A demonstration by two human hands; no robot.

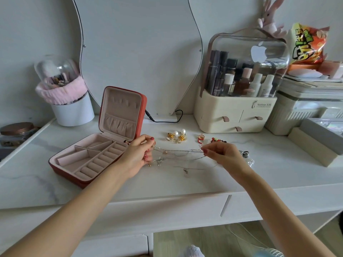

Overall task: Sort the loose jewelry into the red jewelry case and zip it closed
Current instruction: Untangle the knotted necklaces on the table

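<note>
The red jewelry case (61,168) lies open at the left of the white table, its lid upright and its pink compartments bare. My left hand (138,154) and my right hand (221,154) each pinch one end of a thin silver necklace (178,152), stretched between them just above the table. More thin chains (185,168) lie below it. Pearl and gold earrings (176,137), red rings (200,138) and a dark red beaded piece (218,140) rest behind the hands. A silver piece (246,153) lies right of my right hand.
A curved mirror (141,52) stands at the back with a black cable (167,119). A cream cosmetics organizer (235,108) sits at the right, a white brush holder (72,108) at the left, boxes (313,145) at the far right. The table's front edge (167,197) runs beneath my forearms.
</note>
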